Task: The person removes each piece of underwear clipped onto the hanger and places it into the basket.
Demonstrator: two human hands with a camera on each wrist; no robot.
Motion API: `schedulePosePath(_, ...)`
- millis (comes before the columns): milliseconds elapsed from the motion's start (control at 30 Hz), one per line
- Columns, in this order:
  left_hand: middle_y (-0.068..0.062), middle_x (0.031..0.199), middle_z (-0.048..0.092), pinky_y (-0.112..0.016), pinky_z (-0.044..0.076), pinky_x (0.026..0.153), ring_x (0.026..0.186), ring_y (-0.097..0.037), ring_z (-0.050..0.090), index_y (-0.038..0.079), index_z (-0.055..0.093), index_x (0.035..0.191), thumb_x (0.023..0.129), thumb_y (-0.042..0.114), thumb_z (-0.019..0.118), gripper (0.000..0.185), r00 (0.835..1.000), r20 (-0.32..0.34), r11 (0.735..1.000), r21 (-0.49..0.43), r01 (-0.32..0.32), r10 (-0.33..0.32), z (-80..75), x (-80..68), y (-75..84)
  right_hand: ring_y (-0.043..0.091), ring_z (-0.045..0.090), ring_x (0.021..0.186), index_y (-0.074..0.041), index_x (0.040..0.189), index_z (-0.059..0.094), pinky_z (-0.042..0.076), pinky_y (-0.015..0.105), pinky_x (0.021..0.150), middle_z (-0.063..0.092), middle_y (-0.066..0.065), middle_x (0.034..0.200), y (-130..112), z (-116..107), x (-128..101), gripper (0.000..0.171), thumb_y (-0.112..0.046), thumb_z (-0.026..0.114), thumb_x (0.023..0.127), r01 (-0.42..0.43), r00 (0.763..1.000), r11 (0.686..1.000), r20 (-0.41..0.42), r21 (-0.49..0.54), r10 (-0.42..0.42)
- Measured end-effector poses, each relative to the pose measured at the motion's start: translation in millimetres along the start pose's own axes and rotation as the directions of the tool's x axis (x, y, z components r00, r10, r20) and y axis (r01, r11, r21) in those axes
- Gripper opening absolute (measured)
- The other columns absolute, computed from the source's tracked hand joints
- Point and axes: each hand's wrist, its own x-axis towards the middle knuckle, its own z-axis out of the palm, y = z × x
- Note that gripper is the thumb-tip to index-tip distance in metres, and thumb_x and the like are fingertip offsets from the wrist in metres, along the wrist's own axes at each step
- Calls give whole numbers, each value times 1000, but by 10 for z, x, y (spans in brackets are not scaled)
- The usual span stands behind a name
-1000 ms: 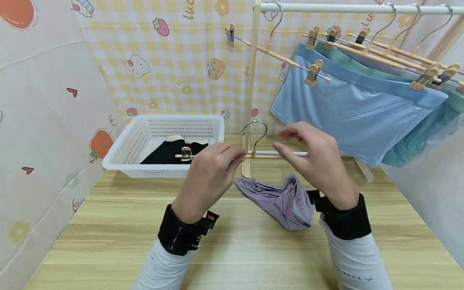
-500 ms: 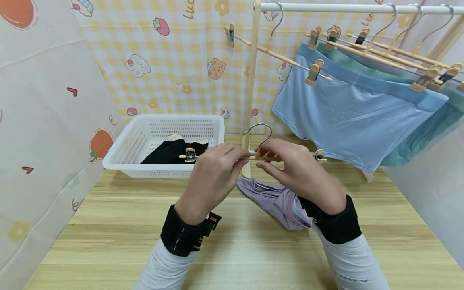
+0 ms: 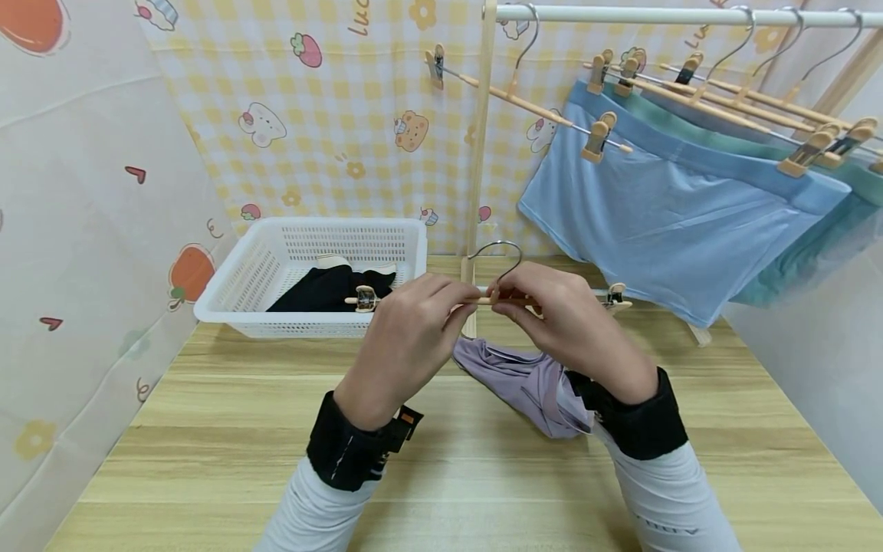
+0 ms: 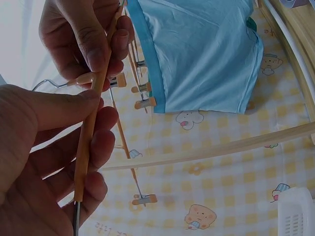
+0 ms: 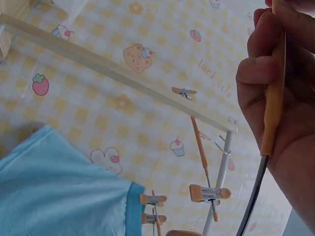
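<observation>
In the head view both hands hold a wooden clip hanger (image 3: 483, 300) level above the table, its metal hook (image 3: 498, 253) pointing up. My left hand (image 3: 441, 305) pinches the bar just left of the hook. My right hand (image 3: 519, 300) pinches it just right of the hook. A clip (image 3: 363, 299) sticks out at the left end and another clip (image 3: 616, 297) at the right. A crumpled purple garment (image 3: 524, 383) lies on the table under the hands. The left wrist view shows the bar (image 4: 93, 128) running between my thumb and fingers. In the right wrist view my fingers curl round the bar (image 5: 274, 98).
A white basket (image 3: 241, 284) at back left holds a black garment (image 3: 324, 290). A rail (image 3: 655, 14) on a wooden post (image 3: 479, 153) carries blue shorts (image 3: 655, 207), green shorts (image 3: 807, 261) and an empty clip hanger (image 3: 524, 107). The wooden table (image 3: 207, 429) has curtain walls around it.
My right hand, open beside the hanger a second ago, has moved left and taken hold of the bar next to the hook. The left hand kept its hold.
</observation>
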Motion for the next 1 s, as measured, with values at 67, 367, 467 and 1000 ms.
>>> schedulePosePath(67, -5, 104, 80, -35, 62, 81, 95, -21, 75, 7, 80, 111, 98, 7, 79, 13, 1000, 7, 1000, -8, -3, 3, -8, 1, 3, 13, 74, 85, -5, 104, 75, 59, 34, 66, 77, 5, 97, 13, -14, -2, 17, 2, 83, 91, 8, 1000, 1000, -8, -15, -8)
schedulePosePath(367, -15, 131, 75, -39, 53, 115, 129, -30, 68, 3, 78, 120, 96, 6, 81, 25, 997, -22, 994, -85, -72, 71, -24, 23, 59, 8, 67, 80, -6, 105, 76, 54, 31, 65, 77, 3, 98, 78, -126, -10, 17, 3, 82, 92, -30, 999, 998, -29, -51, 28)
schedulePosePath(467, -15, 128, 75, -36, 51, 117, 128, -32, 66, 2, 78, 117, 96, 5, 81, 22, 991, -67, 986, -113, -124, 117, 3, 44, 100, 8, 64, 79, -7, 104, 76, 53, 32, 65, 76, 3, 97, 98, -155, -17, 17, 3, 82, 92, -43, 999, 997, -35, -63, 41)
schedulePosePath(1000, -5, 122, 75, -29, 59, 96, 111, -17, 72, 13, 76, 125, 99, 40, 80, 38, 892, 364, 964, -83, -254, 266, 689, -93, 302, 8, 65, 79, -8, 105, 77, 46, 23, 66, 77, 2, 101, 141, -236, -59, 15, 1, 81, 94, -97, 993, 992, -73, -84, 91)
